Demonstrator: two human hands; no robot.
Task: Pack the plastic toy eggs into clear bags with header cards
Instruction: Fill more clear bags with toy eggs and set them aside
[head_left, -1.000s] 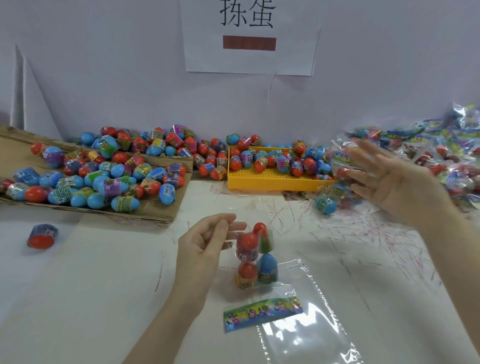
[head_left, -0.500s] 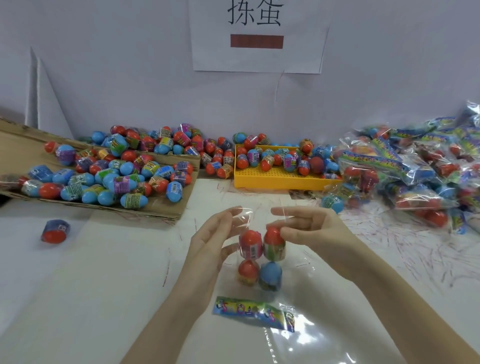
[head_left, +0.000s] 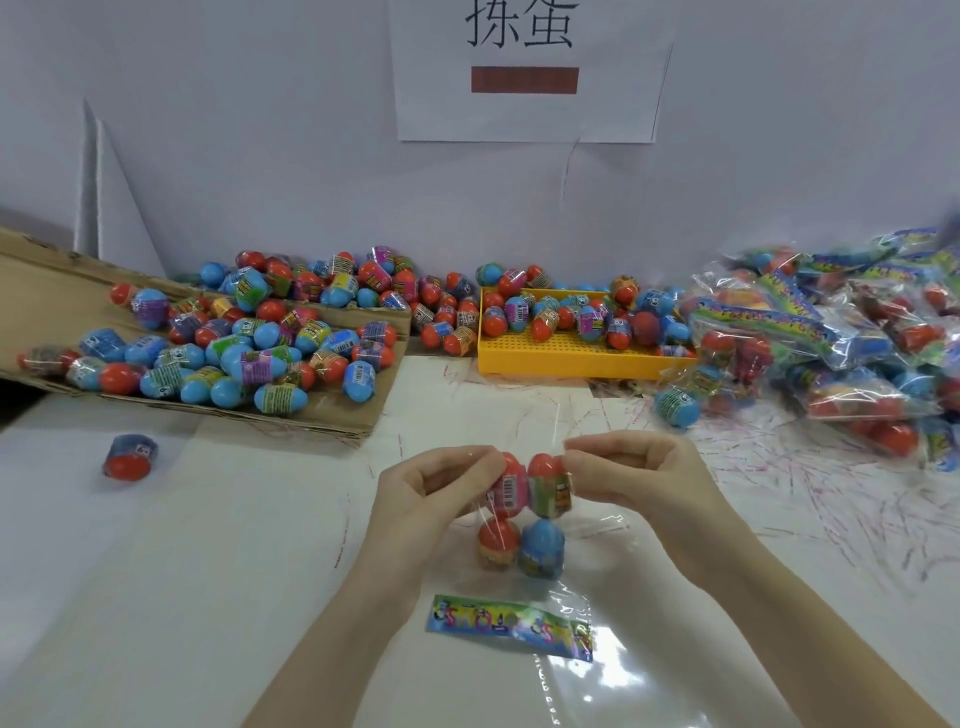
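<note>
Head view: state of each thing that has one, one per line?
left hand: pinching the bag's open top
right hand: pinching the bag's open top
clear bag: held upright, four eggs inside, unsealed
header card: flat on the table, not attached
yellow tray: partly filled with eggs
cardboard sheet: covered in loose eggs
stray egg: alone on the table, on its side
finished bags: piled at right

- Clear bag (head_left: 519, 512): I see it upright on the white table, holding four toy eggs (head_left: 524, 514) stacked two over two.
- Header card (head_left: 511, 626): colourful strip lying flat just in front of the bag.
</note>
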